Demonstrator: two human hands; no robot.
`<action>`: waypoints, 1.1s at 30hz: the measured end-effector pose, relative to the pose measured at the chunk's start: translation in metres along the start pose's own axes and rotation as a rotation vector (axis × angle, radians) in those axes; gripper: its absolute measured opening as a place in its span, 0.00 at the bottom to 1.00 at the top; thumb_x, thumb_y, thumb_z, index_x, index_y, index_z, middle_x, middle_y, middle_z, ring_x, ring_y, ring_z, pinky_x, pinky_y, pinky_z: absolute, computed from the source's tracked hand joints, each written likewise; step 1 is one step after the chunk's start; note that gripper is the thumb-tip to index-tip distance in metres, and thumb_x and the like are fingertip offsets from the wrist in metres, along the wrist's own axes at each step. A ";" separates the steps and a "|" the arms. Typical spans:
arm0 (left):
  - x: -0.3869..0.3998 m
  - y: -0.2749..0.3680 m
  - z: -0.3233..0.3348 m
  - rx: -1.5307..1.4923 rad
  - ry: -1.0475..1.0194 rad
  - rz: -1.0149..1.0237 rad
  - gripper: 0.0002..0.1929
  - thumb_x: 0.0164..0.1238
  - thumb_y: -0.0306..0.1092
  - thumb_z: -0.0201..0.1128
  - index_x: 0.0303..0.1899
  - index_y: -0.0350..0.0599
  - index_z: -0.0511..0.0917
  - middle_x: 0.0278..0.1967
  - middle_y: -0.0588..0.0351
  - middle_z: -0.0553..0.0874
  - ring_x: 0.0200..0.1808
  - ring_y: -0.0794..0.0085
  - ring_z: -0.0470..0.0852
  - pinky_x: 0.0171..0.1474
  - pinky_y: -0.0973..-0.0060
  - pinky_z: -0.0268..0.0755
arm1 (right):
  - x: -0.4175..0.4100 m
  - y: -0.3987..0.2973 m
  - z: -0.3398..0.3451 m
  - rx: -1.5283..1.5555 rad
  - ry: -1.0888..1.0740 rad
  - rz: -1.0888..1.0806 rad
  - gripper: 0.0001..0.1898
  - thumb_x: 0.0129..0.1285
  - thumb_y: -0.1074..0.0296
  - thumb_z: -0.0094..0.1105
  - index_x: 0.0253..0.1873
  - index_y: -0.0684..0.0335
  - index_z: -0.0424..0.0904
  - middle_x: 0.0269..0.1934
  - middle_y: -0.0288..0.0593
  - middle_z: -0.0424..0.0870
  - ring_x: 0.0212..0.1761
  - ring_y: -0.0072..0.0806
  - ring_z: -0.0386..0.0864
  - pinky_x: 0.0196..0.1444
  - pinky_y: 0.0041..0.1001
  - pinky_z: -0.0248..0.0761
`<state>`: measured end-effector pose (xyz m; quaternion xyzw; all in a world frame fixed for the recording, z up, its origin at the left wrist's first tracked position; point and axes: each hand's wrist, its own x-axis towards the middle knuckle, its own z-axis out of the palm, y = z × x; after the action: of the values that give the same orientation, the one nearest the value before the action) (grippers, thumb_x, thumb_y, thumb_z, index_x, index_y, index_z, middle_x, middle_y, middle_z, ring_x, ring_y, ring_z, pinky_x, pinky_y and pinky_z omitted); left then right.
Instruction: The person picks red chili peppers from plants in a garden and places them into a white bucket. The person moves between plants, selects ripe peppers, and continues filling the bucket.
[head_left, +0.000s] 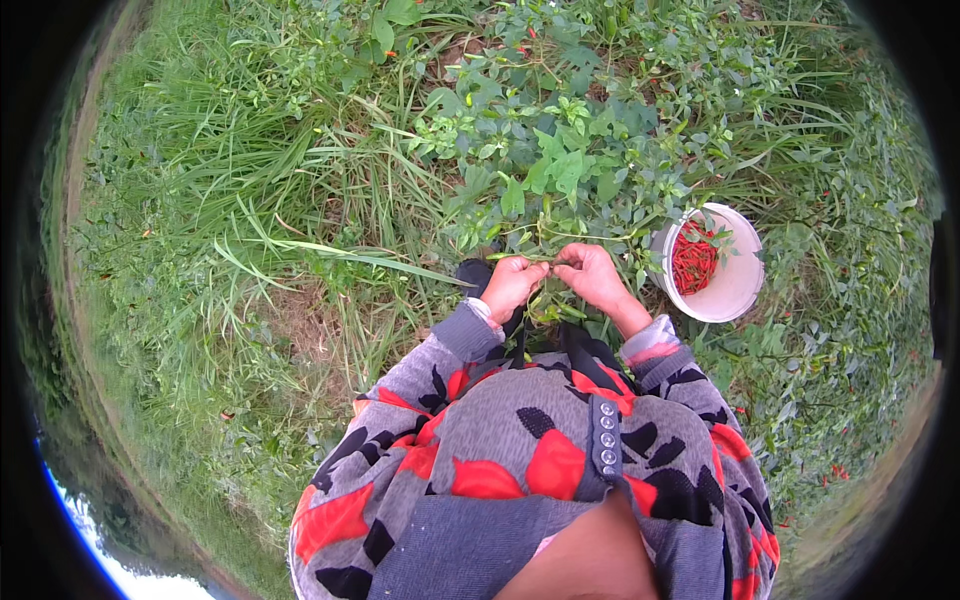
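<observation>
My left hand (514, 285) and my right hand (597, 280) meet in front of my body, fingertips almost touching. Between them runs a thin stem of a chilli plant (570, 225), pinched by thumb and fingers of each hand. Whether a chilli is in the fingertips is too small to tell. Green chillies (568, 310) hang just below the hands among leaves. To the right of my right hand stands a white plastic bucket (739, 281), tilted in view. Picked red chillies (694, 262) lie in it, and a leafy sprig (721, 241) overlaps its opening.
Long grass (322, 172) grows thickly on the left. Broad-leaved weeds (562, 165) mix with the chilli plants ahead. A dark shoe (474, 274) shows beside my left hand. More chilli plants with scattered red fruit (838, 472) spread to the right.
</observation>
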<state>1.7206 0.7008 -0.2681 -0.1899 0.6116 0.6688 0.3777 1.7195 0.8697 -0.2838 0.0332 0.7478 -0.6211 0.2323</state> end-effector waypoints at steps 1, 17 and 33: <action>0.001 -0.003 -0.002 -0.002 0.009 -0.005 0.10 0.66 0.34 0.56 0.29 0.41 0.79 0.14 0.70 0.70 0.13 0.87 0.60 0.17 0.84 0.48 | 0.001 0.001 0.001 -0.093 0.022 -0.036 0.05 0.51 0.71 0.60 0.32 0.64 0.78 0.22 0.42 0.78 0.23 0.27 0.75 0.28 0.27 0.69; -0.036 0.064 -0.039 0.208 0.206 0.261 0.07 0.66 0.31 0.57 0.38 0.38 0.79 0.19 0.71 0.72 0.18 0.89 0.62 0.22 0.88 0.52 | -0.071 0.046 -0.089 0.610 -0.046 0.369 0.11 0.64 0.74 0.48 0.51 0.67 0.69 0.33 0.42 0.79 0.23 0.22 0.76 0.23 0.19 0.69; 0.080 0.019 0.284 1.063 -0.455 0.641 0.27 0.62 0.39 0.57 0.62 0.40 0.63 0.58 0.42 0.69 0.56 0.56 0.71 0.60 0.62 0.63 | -0.155 0.178 -0.211 1.108 0.929 0.282 0.32 0.60 0.76 0.47 0.66 0.74 0.42 0.48 0.62 0.72 0.43 0.48 0.80 0.41 0.34 0.78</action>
<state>1.7145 0.9960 -0.2614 0.3597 0.7897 0.3784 0.3221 1.8534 1.1461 -0.3610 0.5012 0.3341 -0.7940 -0.0818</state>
